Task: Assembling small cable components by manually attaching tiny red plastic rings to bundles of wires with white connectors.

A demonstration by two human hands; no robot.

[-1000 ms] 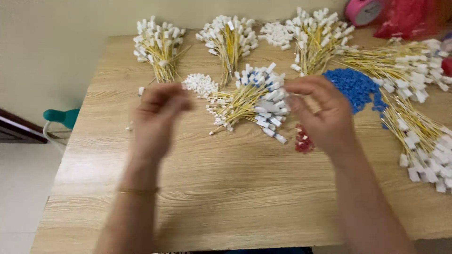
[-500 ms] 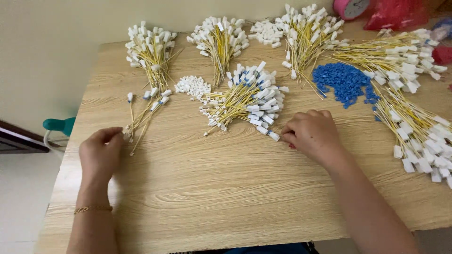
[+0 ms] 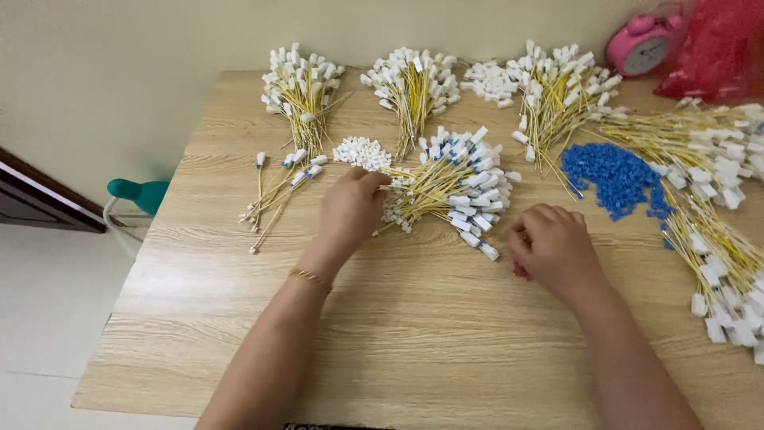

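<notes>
A wooden table is seen from above, with both forearms reaching in from the near edge. The left hand is laid near the table's middle, its curled fingers touching the near end of the blue-tipped bundle, a fan of yellow wires with white and blue plugs. Whether a wire is pinched there cannot be told, since the fingertips are hidden under the hand. A thin gold bracelet is worn on that wrist.

The right hand is rested knuckles-up just right of the bundle's near tip, fingers bent and drawn together over something small and red that shows at its lower left edge. What that red thing is cannot be made out, nor whether it is gripped.

A small heap of white caps lies just beyond the left hand. A few loose wires are spread toward the left edge. Along the far edge three upright fans of yellow wires with white plugs are set: one at the far left, one in the middle and one further right, with a second heap of white pieces between the last two. A pile of blue caps is placed right of the blue-tipped bundle, and a long drift of wires runs down the right edge. A pink clock and a red bag stand at the far right corner.
</notes>
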